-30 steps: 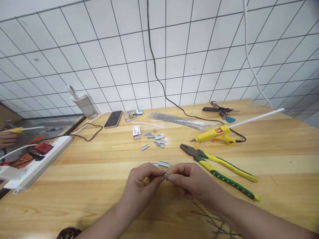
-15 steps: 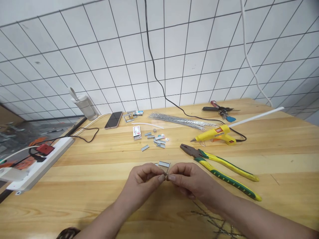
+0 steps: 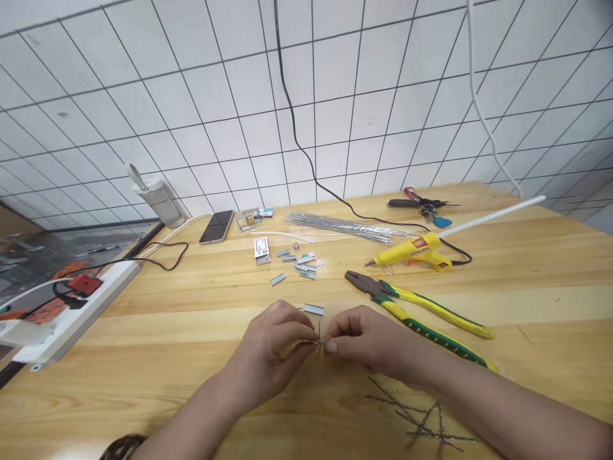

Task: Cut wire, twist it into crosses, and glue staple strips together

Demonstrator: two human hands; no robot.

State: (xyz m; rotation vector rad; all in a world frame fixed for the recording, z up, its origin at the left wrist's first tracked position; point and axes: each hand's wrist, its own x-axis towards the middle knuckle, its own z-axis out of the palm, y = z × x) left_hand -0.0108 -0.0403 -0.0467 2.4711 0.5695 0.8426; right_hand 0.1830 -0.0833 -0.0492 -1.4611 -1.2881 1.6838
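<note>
Near the middle of the table, my left hand [image 3: 272, 348] pinches a short twisted wire piece [image 3: 319, 329] between thumb and forefinger. My right hand [image 3: 368, 342] is closed at the other side of the same piece, thumb against bent fingers. Thin ends of the wire stick up and down between the fingertips; the rest is hidden. Just beyond the fingers lies a strip of staples [image 3: 314, 309]. Several twisted wire pieces [image 3: 424, 421], some crossed, lie by my right forearm. Pliers [image 3: 368, 284] with yellow-green handles rest to the right of my right hand.
Behind are more staple strips [image 3: 306, 268], a small box [image 3: 262, 250], a bundle of straight wires [image 3: 340, 227] and a yellow glue gun [image 3: 416, 249]. A phone [image 3: 217, 227] and a power strip [image 3: 105, 294] are on the left. A black cable [image 3: 292, 121] hangs along the tiled wall.
My fingertips have drawn slightly apart, and the wire's ends now show between them. My right forearm has shifted, so more of the crossed wire pieces can be seen. The view has tilted slightly.
</note>
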